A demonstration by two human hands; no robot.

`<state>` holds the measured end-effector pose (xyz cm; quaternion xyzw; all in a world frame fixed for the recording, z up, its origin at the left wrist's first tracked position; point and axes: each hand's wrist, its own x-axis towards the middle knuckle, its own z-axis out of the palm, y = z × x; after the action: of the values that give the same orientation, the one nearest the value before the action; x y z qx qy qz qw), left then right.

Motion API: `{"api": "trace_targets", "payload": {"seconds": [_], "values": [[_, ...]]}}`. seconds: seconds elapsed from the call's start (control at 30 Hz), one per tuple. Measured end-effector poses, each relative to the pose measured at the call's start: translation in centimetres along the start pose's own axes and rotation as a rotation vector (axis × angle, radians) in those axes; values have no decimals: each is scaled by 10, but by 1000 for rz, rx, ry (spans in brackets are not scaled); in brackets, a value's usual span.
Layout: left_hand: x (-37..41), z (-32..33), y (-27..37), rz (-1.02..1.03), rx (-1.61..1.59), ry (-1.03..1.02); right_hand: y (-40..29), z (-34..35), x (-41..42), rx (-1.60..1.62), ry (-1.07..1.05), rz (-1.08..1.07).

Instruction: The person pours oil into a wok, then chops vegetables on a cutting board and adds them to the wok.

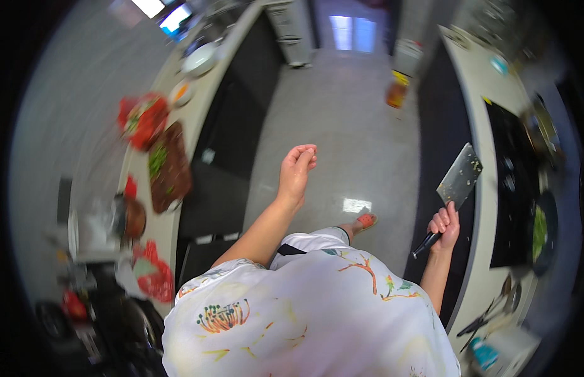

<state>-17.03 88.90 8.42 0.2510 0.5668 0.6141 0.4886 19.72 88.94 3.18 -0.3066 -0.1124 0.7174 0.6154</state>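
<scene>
My right hand grips the black handle of a cleaver, whose broad metal blade points up and away beside the right counter, with small food bits stuck on it. Over the floor, my left hand is raised with its fingers curled in; no object shows in it. A brown cutting board lies on the left counter with chopped greens on it. On the right, a dark pan holds green vegetables on the black cooktop.
Red plastic bags, a white bowl and a pot stand along the left counter. Ladles or spatulas lie on the right counter. A bottle with a yellow top stands on the floor between the counters.
</scene>
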Motion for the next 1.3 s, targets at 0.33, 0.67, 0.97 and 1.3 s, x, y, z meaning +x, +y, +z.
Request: {"api": "trace_targets", "payload": {"seconds": [0.33,0.67,0.97,1.3], "values": [[-55,-240,51,354,29,562,204,154,0,-597,-233,391],[14,-504,51,312,572,1008,418,309,19,-1094,-618,370],[143,-678,52,197,827,962,664,455,71,-1818,-1106,-331],[196,-736,61,269,1064,728,808,534,75,-2180,-1454,-471]]}}
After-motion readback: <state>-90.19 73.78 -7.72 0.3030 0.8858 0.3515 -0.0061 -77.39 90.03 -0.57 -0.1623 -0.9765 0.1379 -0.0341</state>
